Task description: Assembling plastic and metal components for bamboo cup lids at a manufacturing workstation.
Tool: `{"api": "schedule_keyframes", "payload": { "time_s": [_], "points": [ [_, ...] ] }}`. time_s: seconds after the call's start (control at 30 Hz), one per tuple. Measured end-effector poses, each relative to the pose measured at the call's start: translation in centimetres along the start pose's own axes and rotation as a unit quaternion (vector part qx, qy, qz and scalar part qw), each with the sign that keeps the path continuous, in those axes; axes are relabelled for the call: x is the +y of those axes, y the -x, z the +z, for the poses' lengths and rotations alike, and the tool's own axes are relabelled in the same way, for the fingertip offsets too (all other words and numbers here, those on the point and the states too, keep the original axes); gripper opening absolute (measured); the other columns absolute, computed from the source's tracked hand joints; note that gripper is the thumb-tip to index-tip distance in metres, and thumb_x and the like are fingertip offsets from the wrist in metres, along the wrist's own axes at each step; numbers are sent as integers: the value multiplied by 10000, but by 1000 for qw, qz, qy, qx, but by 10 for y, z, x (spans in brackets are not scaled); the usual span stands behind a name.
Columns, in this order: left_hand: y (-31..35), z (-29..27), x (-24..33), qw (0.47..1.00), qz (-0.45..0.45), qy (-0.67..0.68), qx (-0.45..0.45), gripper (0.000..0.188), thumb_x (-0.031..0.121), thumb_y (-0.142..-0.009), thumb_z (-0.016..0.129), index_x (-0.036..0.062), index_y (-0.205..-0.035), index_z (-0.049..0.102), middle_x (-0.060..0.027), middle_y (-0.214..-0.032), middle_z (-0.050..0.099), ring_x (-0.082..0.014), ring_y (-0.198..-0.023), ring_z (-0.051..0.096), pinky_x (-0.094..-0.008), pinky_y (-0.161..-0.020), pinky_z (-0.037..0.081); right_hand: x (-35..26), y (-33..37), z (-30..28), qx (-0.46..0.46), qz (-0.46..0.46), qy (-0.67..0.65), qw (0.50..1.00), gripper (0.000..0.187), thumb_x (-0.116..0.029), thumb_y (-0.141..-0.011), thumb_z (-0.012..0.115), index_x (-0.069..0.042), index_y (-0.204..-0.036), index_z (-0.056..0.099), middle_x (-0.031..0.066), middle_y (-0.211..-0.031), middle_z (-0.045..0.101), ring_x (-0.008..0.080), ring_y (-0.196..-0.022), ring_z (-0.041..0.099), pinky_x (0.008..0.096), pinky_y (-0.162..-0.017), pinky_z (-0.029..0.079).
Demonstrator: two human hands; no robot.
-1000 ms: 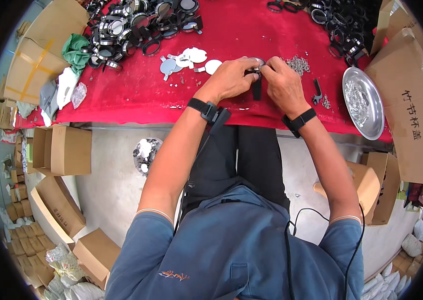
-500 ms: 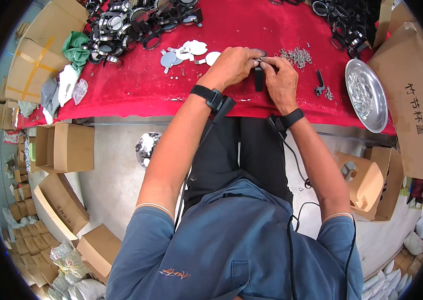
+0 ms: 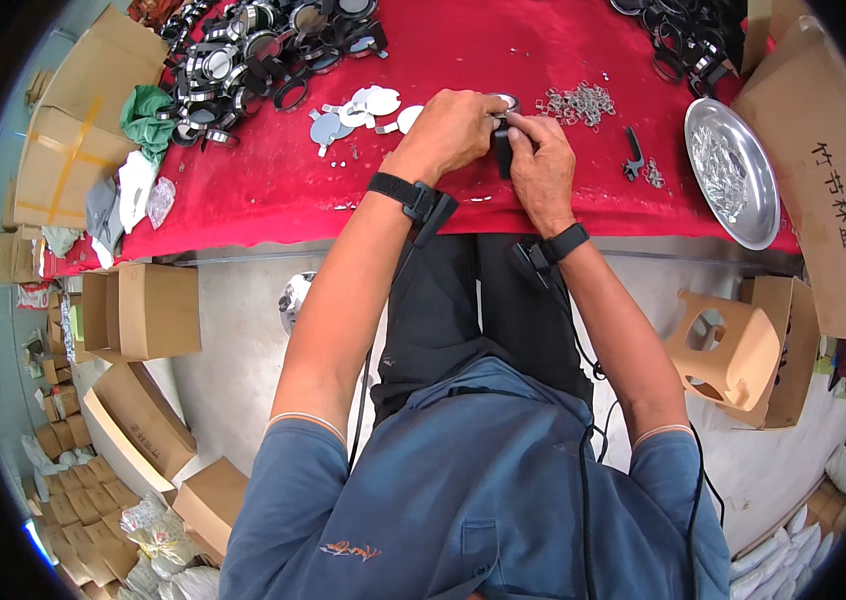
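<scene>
Above the red cloth, both hands meet over a black ring-shaped lid with a strap-like black tab (image 3: 503, 150). My left hand (image 3: 451, 128) is closed on its upper left part, fingertips at the ring. My right hand (image 3: 545, 168) pinches it from the right, thumb beside the tab. Fingers cover most of the ring, so any small part between them is hidden. Left of my left hand lie flat white and grey discs with small tabs (image 3: 371, 104). Beyond my right hand is a scatter of small metal clips (image 3: 583, 104). A loose black strap piece (image 3: 634, 153) lies further right.
A heap of black-rimmed lids (image 3: 243, 60) fills the back left; another dark heap (image 3: 678, 45) is at the back right. An oval metal tray (image 3: 771, 215) holds shiny wire parts beside a tall cardboard box (image 3: 823, 130). Below stand an orange stool (image 3: 743, 355) and an open carton (image 3: 158, 310).
My right fingers have closed in nearer the black tab, and the lid has tilted slightly between my hands. The whole view has shifted a little.
</scene>
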State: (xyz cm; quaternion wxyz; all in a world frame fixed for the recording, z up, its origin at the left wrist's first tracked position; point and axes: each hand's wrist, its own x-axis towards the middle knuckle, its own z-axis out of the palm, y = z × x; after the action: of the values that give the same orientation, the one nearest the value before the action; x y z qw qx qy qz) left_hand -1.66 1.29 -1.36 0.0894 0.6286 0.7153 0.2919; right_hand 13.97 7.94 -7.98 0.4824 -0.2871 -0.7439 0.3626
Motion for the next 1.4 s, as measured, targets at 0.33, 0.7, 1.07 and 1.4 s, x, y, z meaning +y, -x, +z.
{"api": "schedule_keyframes", "payload": {
  "time_s": [0.33, 0.7, 1.07, 1.4],
  "points": [
    [-3, -1, 5, 999, -13, -27, 10, 355, 107, -958, 671, 78, -1277, 824, -289, -935, 760, -449, -813, 752, -477, -788, 598, 4, -46, -187, 57, 85, 161, 982, 244, -116, -1021, 737, -41, -1236, 823, 142, -1108, 820, 219, -958, 791, 357, -884, 610],
    [-7, 3, 16, 999, -30, -14, 24, 394, 22, -907, 615, 32, -1235, 832, -303, -1030, 767, -453, -820, 774, -468, -807, 610, 85, -88, -324, -225, 133, 453, 853, 181, -177, -880, 839, -51, -1008, 867, 242, -986, 805, 431, -951, 785, 502, -905, 600],
    [-5, 1, 11, 997, -68, 34, -1, 363, 47, -962, 662, 43, -1295, 807, -262, -1268, 773, -458, -1118, 769, -461, -1006, 599, 92, -82, -323, -172, 98, 425, 883, 125, -109, -920, 756, -13, -994, 786, 261, -951, 783, 463, -965, 763, 514, -910, 585],
    [0, -2, 13, 996, -73, 46, 6, 349, 25, -975, 667, 45, -1294, 807, -251, -1275, 772, -452, -1128, 765, -447, -1001, 602, 30, -83, -292, -36, 336, -60, 939, 235, -56, -1021, 767, 15, -1240, 721, 47, -933, 753, 83, -726, 674, 224, -559, 489]
  ]
}}
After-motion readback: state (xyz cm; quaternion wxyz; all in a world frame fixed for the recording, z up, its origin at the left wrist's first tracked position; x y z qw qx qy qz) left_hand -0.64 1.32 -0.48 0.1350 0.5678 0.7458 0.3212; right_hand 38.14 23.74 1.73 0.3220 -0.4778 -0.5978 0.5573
